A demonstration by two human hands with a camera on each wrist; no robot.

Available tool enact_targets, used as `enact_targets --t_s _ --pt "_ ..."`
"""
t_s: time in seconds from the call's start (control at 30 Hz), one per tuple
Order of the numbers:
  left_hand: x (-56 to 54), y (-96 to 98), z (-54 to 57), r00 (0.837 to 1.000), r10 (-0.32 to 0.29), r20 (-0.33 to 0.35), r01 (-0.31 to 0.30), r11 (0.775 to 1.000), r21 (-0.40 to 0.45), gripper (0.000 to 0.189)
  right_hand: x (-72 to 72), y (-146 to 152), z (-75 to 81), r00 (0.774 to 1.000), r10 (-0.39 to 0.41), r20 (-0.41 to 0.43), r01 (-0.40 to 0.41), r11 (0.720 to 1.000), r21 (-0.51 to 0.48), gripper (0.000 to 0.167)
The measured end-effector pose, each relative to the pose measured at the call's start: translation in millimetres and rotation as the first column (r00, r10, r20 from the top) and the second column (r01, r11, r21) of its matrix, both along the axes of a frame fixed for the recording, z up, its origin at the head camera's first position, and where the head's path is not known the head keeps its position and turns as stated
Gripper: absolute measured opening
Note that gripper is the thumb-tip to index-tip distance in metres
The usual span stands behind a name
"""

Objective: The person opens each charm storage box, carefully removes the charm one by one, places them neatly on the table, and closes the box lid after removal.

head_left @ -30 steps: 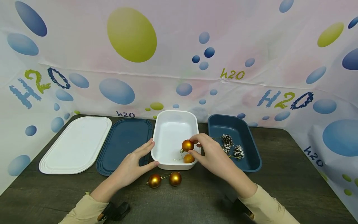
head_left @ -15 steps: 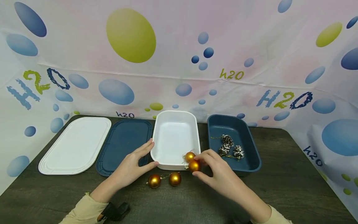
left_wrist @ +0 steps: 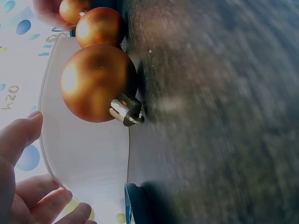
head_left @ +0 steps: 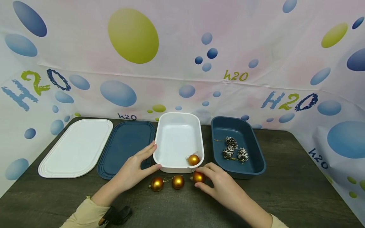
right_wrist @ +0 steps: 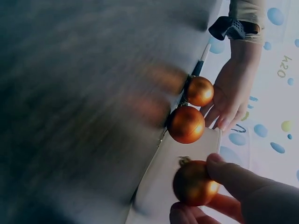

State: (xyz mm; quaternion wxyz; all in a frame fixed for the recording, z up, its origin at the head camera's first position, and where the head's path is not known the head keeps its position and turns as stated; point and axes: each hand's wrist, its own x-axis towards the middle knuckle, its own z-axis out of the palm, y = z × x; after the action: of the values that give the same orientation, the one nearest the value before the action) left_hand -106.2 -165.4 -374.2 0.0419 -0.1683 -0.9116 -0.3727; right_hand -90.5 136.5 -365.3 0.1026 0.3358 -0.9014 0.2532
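My right hand (head_left: 225, 190) pinches a gold Christmas bauble (head_left: 198, 177) between thumb and fingers, just in front of the white container's near right corner. In the right wrist view the held bauble (right_wrist: 195, 183) has its metal cap toward the other baubles. My left hand (head_left: 134, 171) touches the left side and near left corner of the white container (head_left: 178, 134) with extended fingers. One gold bauble (head_left: 193, 160) lies inside that container at its near right corner. Two more, a left bauble (head_left: 157, 184) and a right bauble (head_left: 178, 182), rest on the table before it.
A blue container (head_left: 256, 158) on the right holds several snow-tipped pine cones (head_left: 231, 142). Left of the white container lie a blue lid (head_left: 128, 139) and a white lid (head_left: 75, 147) on the dark table (head_left: 299, 177). A patterned sheet (head_left: 165, 85) stands behind.
My right hand has brought one bauble out of the white container, over its near rim, down to its front right. The left hand has stayed at the container's left side.
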Motion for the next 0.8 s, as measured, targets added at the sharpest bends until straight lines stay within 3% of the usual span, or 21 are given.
enact_targets --t_s 0.17,0.4,0.8 --pt "0.5 -0.4 0.1 1.000 0.000 0.006 0.000 1.000 0.007 0.076 1.1 -2 -0.6 0.999 -0.038 -0.026 0.040 0.997 0.065 0.029" --pt "0.2 -0.9 -0.5 1.000 0.000 0.008 0.000 1.000 0.004 0.077 0.3 -7 -0.8 0.991 -0.134 0.023 0.129 0.979 0.159 0.031" --pt "-1.4 -1.8 -0.7 1.000 -0.001 0.019 0.000 1.000 0.009 0.078 -4.3 -14 -4.4 0.988 -0.149 0.049 0.136 0.970 0.201 0.038"
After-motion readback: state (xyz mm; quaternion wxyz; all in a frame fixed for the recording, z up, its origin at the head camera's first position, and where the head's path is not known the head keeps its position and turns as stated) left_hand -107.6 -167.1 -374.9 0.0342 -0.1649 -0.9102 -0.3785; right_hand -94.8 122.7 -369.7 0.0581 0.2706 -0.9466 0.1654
